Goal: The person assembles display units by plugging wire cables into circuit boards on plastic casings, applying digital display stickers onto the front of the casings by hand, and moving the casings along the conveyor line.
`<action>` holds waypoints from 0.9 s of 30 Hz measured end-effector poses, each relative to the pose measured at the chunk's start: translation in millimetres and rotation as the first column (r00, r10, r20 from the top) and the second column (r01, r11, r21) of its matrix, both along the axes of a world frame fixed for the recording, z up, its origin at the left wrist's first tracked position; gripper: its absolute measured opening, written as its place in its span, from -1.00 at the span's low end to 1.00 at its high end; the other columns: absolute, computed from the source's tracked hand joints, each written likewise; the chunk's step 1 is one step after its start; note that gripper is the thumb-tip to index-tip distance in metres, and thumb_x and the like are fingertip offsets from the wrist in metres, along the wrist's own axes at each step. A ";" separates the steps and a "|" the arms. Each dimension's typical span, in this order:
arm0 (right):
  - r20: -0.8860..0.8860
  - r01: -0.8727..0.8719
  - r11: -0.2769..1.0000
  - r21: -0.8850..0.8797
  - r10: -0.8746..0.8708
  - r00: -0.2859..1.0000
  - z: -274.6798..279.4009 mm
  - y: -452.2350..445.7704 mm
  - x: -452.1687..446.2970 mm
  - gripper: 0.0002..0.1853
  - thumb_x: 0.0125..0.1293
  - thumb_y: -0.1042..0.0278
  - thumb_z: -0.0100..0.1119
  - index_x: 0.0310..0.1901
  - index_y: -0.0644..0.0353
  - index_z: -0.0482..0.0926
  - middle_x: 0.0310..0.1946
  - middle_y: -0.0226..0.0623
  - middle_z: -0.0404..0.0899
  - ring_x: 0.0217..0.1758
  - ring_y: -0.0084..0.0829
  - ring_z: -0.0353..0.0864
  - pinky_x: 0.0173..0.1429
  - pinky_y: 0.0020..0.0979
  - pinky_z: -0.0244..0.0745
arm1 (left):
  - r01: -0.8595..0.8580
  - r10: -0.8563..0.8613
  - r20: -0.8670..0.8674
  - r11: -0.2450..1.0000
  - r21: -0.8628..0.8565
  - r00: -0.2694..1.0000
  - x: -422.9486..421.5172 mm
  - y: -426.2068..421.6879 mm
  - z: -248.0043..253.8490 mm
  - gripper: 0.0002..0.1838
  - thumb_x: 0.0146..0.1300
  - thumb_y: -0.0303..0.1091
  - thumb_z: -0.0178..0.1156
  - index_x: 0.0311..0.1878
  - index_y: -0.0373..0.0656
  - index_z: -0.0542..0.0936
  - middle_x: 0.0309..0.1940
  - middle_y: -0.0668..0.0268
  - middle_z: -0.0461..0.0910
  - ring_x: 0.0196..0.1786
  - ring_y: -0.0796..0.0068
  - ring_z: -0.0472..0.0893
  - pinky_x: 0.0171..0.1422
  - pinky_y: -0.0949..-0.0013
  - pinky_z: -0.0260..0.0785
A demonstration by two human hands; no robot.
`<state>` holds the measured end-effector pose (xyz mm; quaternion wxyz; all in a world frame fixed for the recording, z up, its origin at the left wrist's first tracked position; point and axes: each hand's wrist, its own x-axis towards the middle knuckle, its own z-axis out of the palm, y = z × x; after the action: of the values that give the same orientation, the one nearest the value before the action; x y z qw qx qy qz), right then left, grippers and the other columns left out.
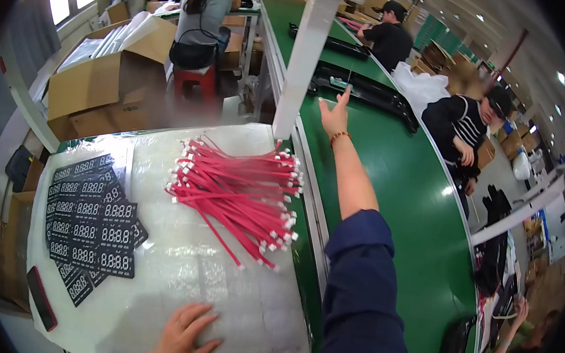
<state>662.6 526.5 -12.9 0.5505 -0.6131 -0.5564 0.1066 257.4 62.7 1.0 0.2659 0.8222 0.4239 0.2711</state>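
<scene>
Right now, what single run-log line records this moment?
left hand: at white worktop | right hand: near black housing on green belt | red cables: piled on worktop

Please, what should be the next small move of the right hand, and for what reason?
I would probably close the right hand onto the near edge of the long black part beside it on the green belt. It is extended at that part and seems to hold nothing, while the left hand is at the white table. Whether the right touches is unclear.
</scene>
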 end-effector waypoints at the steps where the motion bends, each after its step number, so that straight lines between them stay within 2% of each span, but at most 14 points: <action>1: 0.141 0.062 0.997 -0.044 -0.056 0.988 0.0 19.2 -7.7 0.04 0.28 0.14 0.32 0.59 0.02 -0.24 0.37 0.19 0.32 0.46 0.05 0.31 0.44 -0.08 0.26 | -0.015 0.015 0.000 0.999 -0.035 1.000 -0.2 -0.7 -0.9 -0.41 0.07 -0.29 0.47 0.22 -0.08 0.56 0.18 0.13 0.55 0.24 0.06 0.52 0.31 0.09 0.41; 2: 0.144 0.046 0.998 -0.046 -0.039 0.989 -5.7 38.2 -11.2 0.04 0.28 0.14 0.32 0.59 0.02 -0.24 0.37 0.19 0.32 0.46 0.05 0.31 0.44 -0.08 0.26 | -0.031 0.031 0.002 0.997 -0.071 1.000 -0.3 -1.5 -1.7 -0.41 0.08 -0.29 0.46 0.23 -0.08 0.56 0.20 0.12 0.54 0.26 0.05 0.52 0.32 0.09 0.41; 5: 0.564 0.158 0.987 -0.003 -0.129 0.815 -23.9 79.7 -26.6 -0.03 0.29 0.26 0.28 0.58 0.03 -0.15 0.21 0.14 0.47 0.31 0.06 0.45 0.33 -0.06 0.39 | -0.080 0.081 0.001 0.985 -0.150 0.997 -0.1 -0.5 -1.4 -0.40 0.11 -0.30 0.45 0.26 -0.06 0.56 0.26 0.08 0.52 0.29 0.03 0.50 0.34 0.07 0.41; 6: 0.563 0.142 0.990 0.003 -0.119 0.818 -23.3 88.5 -31.2 -0.03 0.29 0.26 0.28 0.58 0.03 -0.15 0.21 0.14 0.47 0.31 0.06 0.45 0.33 -0.06 0.39 | -0.072 0.073 0.001 0.986 -0.153 0.997 0.7 1.3 0.2 -0.40 0.10 -0.31 0.45 0.25 -0.08 0.56 0.25 0.09 0.52 0.29 0.02 0.50 0.34 0.07 0.41; 9: 0.696 0.228 0.948 -0.223 -0.009 0.718 -17.9 74.1 -25.5 -0.14 0.28 0.40 0.24 0.55 0.05 -0.02 0.06 -0.02 0.55 0.09 -0.02 0.57 0.21 -0.06 0.45 | -0.030 0.032 0.006 0.987 -0.161 0.999 0.2 0.6 2.2 -0.40 0.07 -0.33 0.45 0.24 -0.10 0.56 0.23 0.12 0.53 0.28 0.01 0.51 0.33 0.07 0.41; 10: 0.700 0.232 0.949 -0.215 -0.016 0.714 -19.5 67.1 -21.7 -0.14 0.28 0.40 0.24 0.55 0.05 -0.02 0.06 -0.02 0.55 0.09 -0.02 0.57 0.21 -0.06 0.45 | -0.031 0.034 0.019 0.988 -0.153 0.999 -0.1 0.3 -0.5 -0.41 0.08 -0.33 0.45 0.23 -0.11 0.56 0.23 0.11 0.53 0.28 0.00 0.50 0.33 0.07 0.41; 13: 0.678 0.372 0.928 -0.033 -0.253 0.691 -15.8 37.1 -12.3 -0.19 0.29 0.43 0.18 0.52 -0.03 0.02 -0.01 -0.01 0.62 0.05 0.01 0.60 0.07 -0.03 0.53 | -0.025 0.032 0.056 0.992 -0.123 0.998 1.2 1.4 -0.1 -0.42 0.08 -0.35 0.44 0.22 -0.12 0.56 0.22 0.11 0.53 0.28 -0.01 0.50 0.33 0.07 0.40; 14: 0.682 0.381 0.924 -0.028 -0.261 0.683 -10.2 25.6 -5.4 -0.19 0.29 0.43 0.18 0.52 -0.03 0.02 -0.01 -0.01 0.62 0.05 0.01 0.60 0.07 -0.03 0.53 | -0.024 0.029 0.049 0.994 -0.106 0.998 2.8 3.9 4.7 -0.43 0.08 -0.35 0.44 0.22 -0.12 0.56 0.22 0.10 0.53 0.28 -0.02 0.49 0.33 0.07 0.40; 17: 0.763 0.231 0.889 0.395 -0.458 0.457 6.5 -16.0 14.4 -0.14 0.21 0.61 0.18 0.53 0.06 0.05 -0.24 -0.12 0.61 -0.19 -0.07 0.62 -0.05 -0.11 0.54 | -0.013 0.015 0.027 0.997 -0.077 1.000 2.7 1.4 15.2 -0.44 0.10 -0.36 0.42 0.22 -0.13 0.56 0.22 0.09 0.52 0.28 -0.02 0.48 0.33 0.07 0.39; 18: 0.761 0.236 0.885 0.402 -0.466 0.451 14.1 -28.2 19.7 -0.14 0.21 0.61 0.18 0.53 0.06 0.05 -0.24 -0.12 0.61 -0.19 -0.07 0.62 -0.05 -0.11 0.54 | -0.008 0.011 0.040 0.997 -0.075 0.999 1.8 0.2 14.6 -0.44 0.10 -0.36 0.41 0.22 -0.13 0.56 0.22 0.09 0.52 0.28 -0.02 0.48 0.34 0.07 0.38; 21: 0.735 0.273 0.957 0.097 -0.254 0.629 44.6 -66.7 31.6 -0.08 0.21 0.58 0.21 0.55 0.03 -0.05 -0.25 -0.08 0.65 -0.20 -0.05 0.65 -0.09 -0.13 0.58 | 0.006 -0.002 0.070 0.998 -0.064 0.998 -0.2 2.9 8.9 -0.45 0.11 -0.37 0.40 0.23 -0.13 0.56 0.23 0.08 0.51 0.28 -0.03 0.47 0.35 0.07 0.37; 25: 0.672 0.217 0.976 0.010 -0.167 0.721 60.3 -104.0 56.6 -0.03 0.23 0.52 0.24 0.57 -0.01 -0.14 -0.14 -0.04 0.67 -0.18 -0.02 0.68 -0.07 -0.12 0.59 | 0.045 -0.046 0.017 0.998 0.047 0.999 -4.1 1.1 0.7 -0.43 0.00 -0.28 0.50 0.13 -0.13 0.60 0.17 0.20 0.57 0.20 0.08 0.53 0.29 0.10 0.41; 26: 0.673 0.219 0.976 0.011 -0.169 0.720 55.6 -105.7 56.4 -0.03 0.23 0.52 0.24 0.57 -0.01 -0.14 -0.14 -0.04 0.67 -0.18 -0.02 0.68 -0.07 -0.12 0.59 | 0.039 -0.040 0.026 0.998 0.043 0.999 -3.4 0.3 1.2 -0.44 0.00 -0.28 0.49 0.12 -0.13 0.60 0.17 0.20 0.57 0.19 0.08 0.54 0.29 0.10 0.41; 27: 0.643 0.184 0.978 0.096 -0.202 0.739 45.9 -102.9 52.5 -0.02 0.23 0.49 0.26 0.58 -0.01 -0.14 -0.13 -0.03 0.68 -0.17 -0.01 0.68 -0.08 -0.11 0.59 | 0.031 -0.032 0.035 0.999 0.044 0.999 -2.4 1.6 1.2 -0.45 0.00 -0.28 0.49 0.12 -0.12 0.61 0.17 0.21 0.57 0.19 0.07 0.54 0.29 0.10 0.41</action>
<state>715.2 423.6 33.0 0.3396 -0.6590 -0.6474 -0.1770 255.1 64.3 2.3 0.2599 0.8294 0.4002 0.2906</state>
